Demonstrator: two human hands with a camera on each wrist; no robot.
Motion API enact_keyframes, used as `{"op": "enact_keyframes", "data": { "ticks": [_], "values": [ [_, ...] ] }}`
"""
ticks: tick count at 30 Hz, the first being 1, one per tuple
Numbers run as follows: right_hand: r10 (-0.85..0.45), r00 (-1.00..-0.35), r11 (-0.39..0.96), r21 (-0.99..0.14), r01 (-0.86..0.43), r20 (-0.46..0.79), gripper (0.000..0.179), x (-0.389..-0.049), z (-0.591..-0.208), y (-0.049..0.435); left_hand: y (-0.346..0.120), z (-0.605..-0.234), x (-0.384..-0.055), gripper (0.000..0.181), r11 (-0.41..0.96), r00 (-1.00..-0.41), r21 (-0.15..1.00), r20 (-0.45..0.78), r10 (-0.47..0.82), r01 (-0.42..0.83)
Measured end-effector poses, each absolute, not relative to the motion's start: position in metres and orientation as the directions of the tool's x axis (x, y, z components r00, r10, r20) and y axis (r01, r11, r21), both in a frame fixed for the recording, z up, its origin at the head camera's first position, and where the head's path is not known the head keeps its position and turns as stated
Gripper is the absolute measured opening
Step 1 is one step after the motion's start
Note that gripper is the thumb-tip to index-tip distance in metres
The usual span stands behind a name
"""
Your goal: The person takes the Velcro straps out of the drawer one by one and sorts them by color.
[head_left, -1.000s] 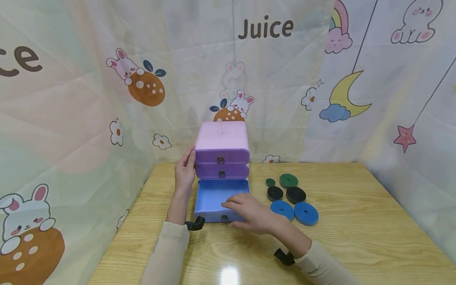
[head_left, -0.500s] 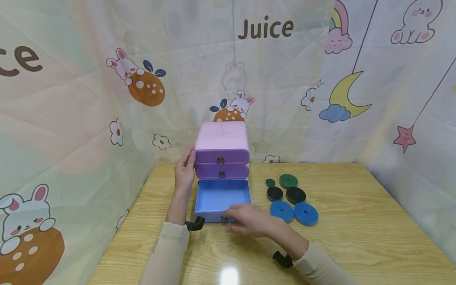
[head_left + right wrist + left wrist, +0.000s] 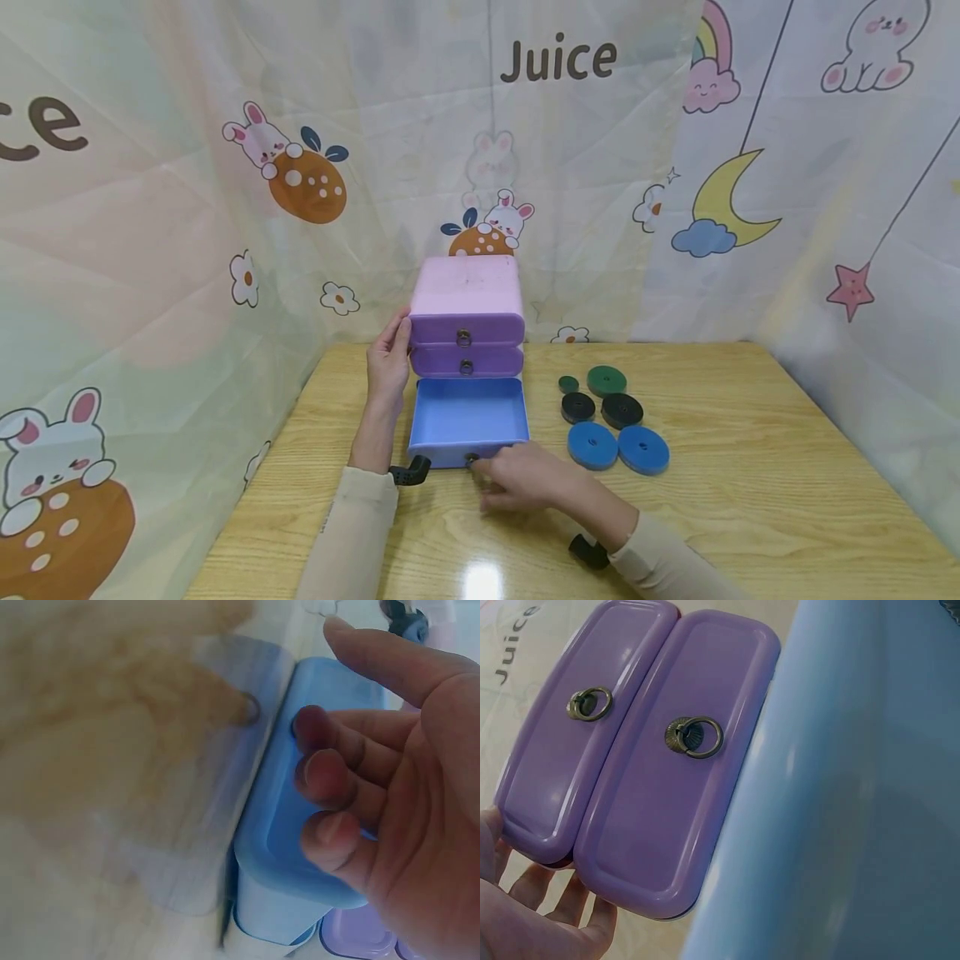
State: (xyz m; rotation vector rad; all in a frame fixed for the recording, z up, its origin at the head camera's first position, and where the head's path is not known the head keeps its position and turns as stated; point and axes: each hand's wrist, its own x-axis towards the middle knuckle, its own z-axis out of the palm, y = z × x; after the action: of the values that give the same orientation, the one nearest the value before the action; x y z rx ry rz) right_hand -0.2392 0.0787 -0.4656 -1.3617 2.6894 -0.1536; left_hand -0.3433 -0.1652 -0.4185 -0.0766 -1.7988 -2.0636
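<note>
A small pink chest of drawers stands on the table, with two purple drawers pushed in and the blue bottom drawer pulled out with nothing in it. My left hand holds the chest's left side; in the left wrist view its fingers reach behind the purple fronts. At the blue drawer's front is my right hand, its index fingertip by the ring pull. In the right wrist view the fingers are loosely bent and the thumb stands apart; whether they touch the ring is unclear.
Right of the chest lie several flat rolls in pairs: green, black and blue. Printed cloth hangs behind and beside the wooden table.
From over the drawer's inside, my right hand has moved down and toward me to the outer front by the ring pull. The left hand and the drawers have stayed in place.
</note>
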Motion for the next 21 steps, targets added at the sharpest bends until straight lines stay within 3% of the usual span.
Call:
{"op": "enact_keyframes", "data": {
  "ticks": [9,15,21],
  "values": [
    [-0.781,-0.619,0.623,-0.177,-0.761,-0.085,0.035,-0.242,-0.467,0.075,-0.166,-0.418,-0.344,0.052,-0.092,-0.922,0.942,0.291,-0.255,0.323],
    [-0.76,-0.648,0.642,-0.2,-0.741,-0.04,0.019,-0.244,-0.467,0.073,-0.166,-0.418,-0.344,0.049,-0.101,-0.926,0.944,0.283,-0.249,0.315],
    [-0.738,-0.675,0.665,-0.147,-0.733,0.028,0.009,-0.242,-0.47,0.068,-0.166,-0.419,-0.344,0.049,-0.095,-0.924,0.942,0.29,-0.248,0.321]
  ]
}}
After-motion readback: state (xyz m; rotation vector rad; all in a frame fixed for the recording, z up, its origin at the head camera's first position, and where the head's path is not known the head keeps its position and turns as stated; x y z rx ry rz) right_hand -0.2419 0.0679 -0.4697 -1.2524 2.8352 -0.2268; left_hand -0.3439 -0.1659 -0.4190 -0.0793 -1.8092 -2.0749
